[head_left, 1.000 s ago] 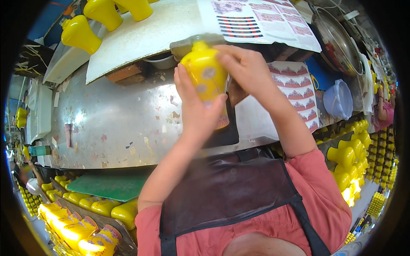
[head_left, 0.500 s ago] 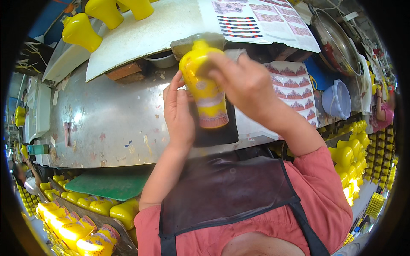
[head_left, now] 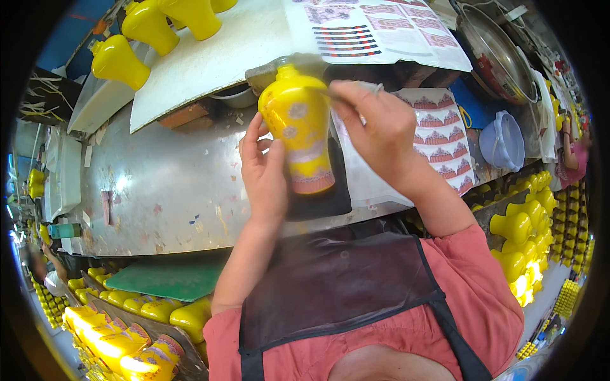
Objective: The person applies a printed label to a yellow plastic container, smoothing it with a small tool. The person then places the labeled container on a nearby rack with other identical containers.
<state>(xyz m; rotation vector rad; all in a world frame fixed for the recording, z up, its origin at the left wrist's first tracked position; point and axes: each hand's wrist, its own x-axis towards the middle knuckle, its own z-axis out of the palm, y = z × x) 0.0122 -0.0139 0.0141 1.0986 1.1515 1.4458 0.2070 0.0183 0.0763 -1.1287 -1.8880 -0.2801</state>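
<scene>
Left hand, half open with curled fingers, rests against the near left side of a yellow bottle; whether it grips or merely steadies cannot be told. The right hand pinches a thin tool, its kind unclear, at the bottle's right shoulder. Between the hands, the bottle's neck points away, its base above a dark pad. Left of the left hand, the metal table offers wide room; a printed sheet crowds the right forearm. Beyond both hands runs a white board's edge.
</scene>
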